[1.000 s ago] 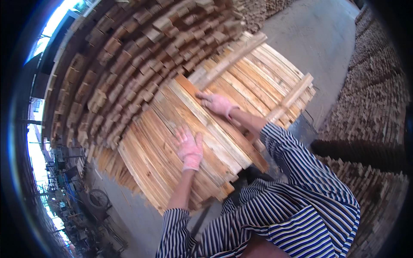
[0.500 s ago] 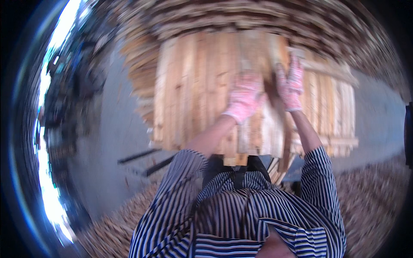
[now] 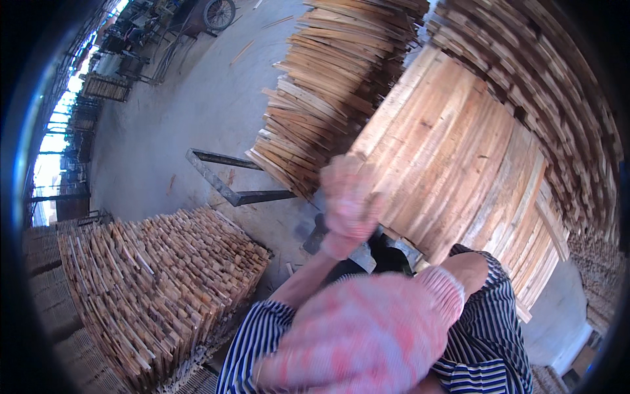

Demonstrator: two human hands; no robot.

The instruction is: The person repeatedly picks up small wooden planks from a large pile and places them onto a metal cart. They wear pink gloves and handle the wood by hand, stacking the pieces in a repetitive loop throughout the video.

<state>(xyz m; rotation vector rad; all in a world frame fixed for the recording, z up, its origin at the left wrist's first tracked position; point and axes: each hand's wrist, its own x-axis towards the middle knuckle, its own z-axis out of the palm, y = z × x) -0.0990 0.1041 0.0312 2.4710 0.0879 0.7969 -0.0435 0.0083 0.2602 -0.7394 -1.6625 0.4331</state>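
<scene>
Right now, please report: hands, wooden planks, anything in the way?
Left gloved hand: at edge of wooden planks laid side by side, contact unclear. Right gloved hand: close up, partly blocking view.

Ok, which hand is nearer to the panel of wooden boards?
Left hand, at the left corner of the panel; the right hand is farther, before the striped shirt.

The worker's left arm reaches out ahead of the striped shirt front (image 3: 471, 377), toward its left side, with bare left forearm (image 3: 298, 284) showing between the rumpled left sleeve (image 3: 259, 341) and a pink-and-white knit glove (image 3: 344, 244). That left hand (image 3: 351, 200) is blurred, its thumb apparently standing off from the fingers. The right arm folds back sharply, putting the right hand (image 3: 364, 335), gloved alike, up before the shirt front, too smeared to show any curl. The right wrist (image 3: 467, 270) is bare.
</scene>
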